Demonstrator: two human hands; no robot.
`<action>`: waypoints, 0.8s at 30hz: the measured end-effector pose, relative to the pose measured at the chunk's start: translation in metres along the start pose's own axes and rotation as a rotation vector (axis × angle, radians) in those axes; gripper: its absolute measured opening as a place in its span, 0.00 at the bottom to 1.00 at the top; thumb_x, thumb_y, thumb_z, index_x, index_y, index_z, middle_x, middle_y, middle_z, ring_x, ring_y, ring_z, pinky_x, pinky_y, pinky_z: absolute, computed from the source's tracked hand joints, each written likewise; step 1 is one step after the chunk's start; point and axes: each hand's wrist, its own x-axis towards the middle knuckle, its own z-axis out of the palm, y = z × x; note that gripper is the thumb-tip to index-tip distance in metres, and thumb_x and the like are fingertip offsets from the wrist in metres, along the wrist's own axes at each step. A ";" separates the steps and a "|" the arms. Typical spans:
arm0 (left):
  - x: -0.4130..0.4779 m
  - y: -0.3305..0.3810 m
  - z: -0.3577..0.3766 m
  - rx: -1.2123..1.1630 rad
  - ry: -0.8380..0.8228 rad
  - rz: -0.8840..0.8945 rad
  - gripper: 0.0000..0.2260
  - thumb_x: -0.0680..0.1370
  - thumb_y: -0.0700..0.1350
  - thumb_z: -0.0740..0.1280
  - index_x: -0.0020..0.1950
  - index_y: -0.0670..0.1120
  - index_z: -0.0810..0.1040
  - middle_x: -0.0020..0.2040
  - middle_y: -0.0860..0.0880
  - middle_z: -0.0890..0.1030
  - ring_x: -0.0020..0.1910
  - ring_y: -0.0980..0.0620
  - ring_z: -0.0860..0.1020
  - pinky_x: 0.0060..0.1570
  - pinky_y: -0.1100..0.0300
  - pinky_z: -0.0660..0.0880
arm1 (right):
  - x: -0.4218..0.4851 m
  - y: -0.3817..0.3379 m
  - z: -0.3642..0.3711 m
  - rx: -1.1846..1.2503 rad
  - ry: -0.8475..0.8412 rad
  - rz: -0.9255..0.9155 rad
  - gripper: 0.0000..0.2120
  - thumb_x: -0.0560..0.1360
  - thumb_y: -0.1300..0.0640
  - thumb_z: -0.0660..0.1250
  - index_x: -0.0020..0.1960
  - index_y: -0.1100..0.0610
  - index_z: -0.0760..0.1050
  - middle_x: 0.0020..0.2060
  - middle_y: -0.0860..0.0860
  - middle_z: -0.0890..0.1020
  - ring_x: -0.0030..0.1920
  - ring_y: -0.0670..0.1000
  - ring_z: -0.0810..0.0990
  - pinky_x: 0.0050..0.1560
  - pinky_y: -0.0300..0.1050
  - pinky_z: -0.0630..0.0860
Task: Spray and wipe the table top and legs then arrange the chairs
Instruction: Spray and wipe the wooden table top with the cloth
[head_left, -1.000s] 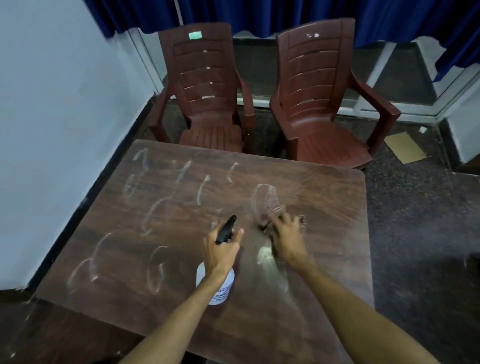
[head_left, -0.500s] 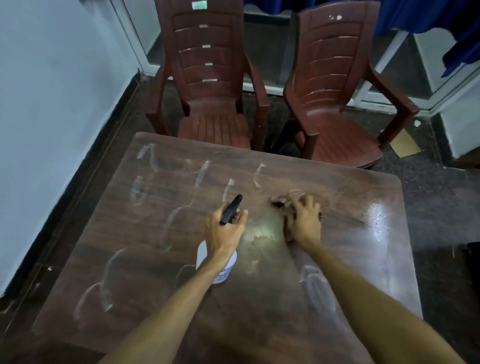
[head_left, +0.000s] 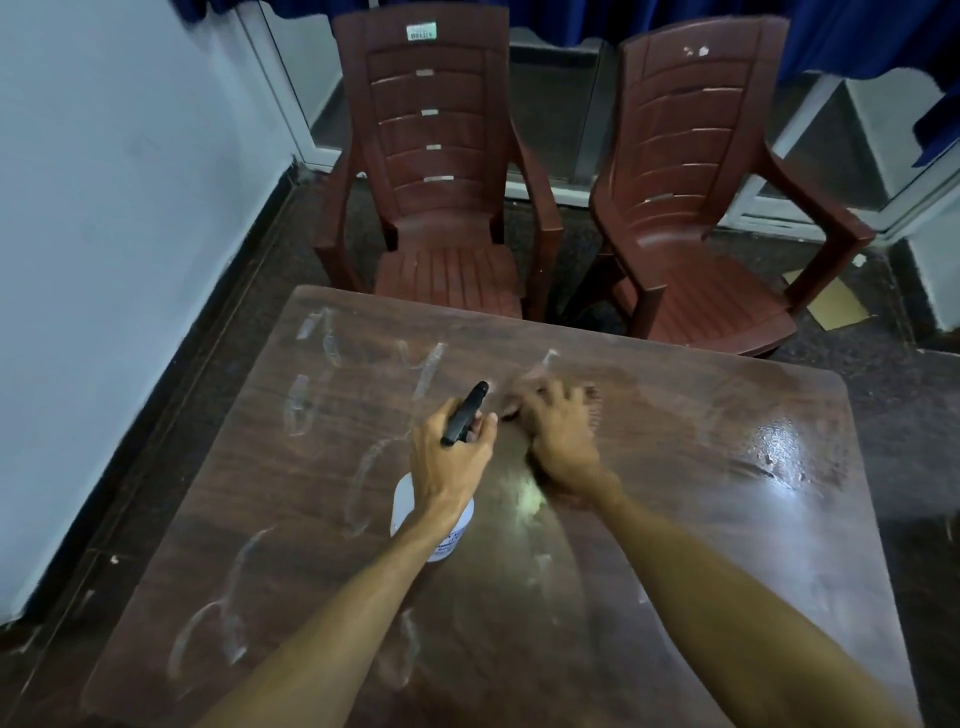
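Observation:
A dark wood-grain table (head_left: 701, 519) fills the lower view, marked with white streaks (head_left: 304, 405) on its left half and a wet shine at the right. My left hand (head_left: 447, 460) grips a white spray bottle (head_left: 408, 501) with a black trigger head, standing on the table's middle. Just right of it, my right hand (head_left: 561, 441) presses spread fingers down on a small dark cloth (head_left: 589, 397), blurred by motion. Most of the cloth is hidden under the hand.
Two maroon plastic armchairs, one (head_left: 447, 208) at the left and one (head_left: 691, 208) at the right, face the table's far edge. A white wall (head_left: 104, 208) runs close along the table's left side. A cardboard piece (head_left: 836, 306) lies on the dark floor at the far right.
My right hand has slid the cloth leftward toward the bottle, rubbing away the white loop that was there. My left hand has kept hold of the spray bottle. The view has shifted.

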 end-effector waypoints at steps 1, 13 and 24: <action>0.001 0.003 -0.002 0.011 0.004 0.000 0.08 0.75 0.46 0.76 0.40 0.45 0.81 0.31 0.51 0.81 0.30 0.52 0.81 0.34 0.52 0.80 | -0.010 -0.008 0.005 -0.015 -0.050 -0.179 0.34 0.67 0.66 0.65 0.70 0.47 0.70 0.65 0.54 0.69 0.54 0.58 0.67 0.53 0.51 0.69; -0.016 0.014 0.009 0.074 -0.028 -0.110 0.16 0.73 0.49 0.78 0.32 0.44 0.77 0.26 0.52 0.77 0.26 0.52 0.75 0.33 0.57 0.74 | -0.048 0.066 -0.024 0.071 0.091 0.151 0.33 0.70 0.70 0.65 0.72 0.50 0.72 0.58 0.58 0.71 0.51 0.60 0.66 0.54 0.60 0.73; -0.012 0.009 -0.011 0.082 0.066 -0.187 0.10 0.74 0.46 0.77 0.37 0.44 0.81 0.30 0.50 0.81 0.30 0.52 0.79 0.34 0.57 0.77 | -0.012 0.028 -0.013 0.129 0.116 0.353 0.36 0.67 0.69 0.65 0.73 0.49 0.69 0.66 0.62 0.67 0.56 0.64 0.67 0.59 0.56 0.69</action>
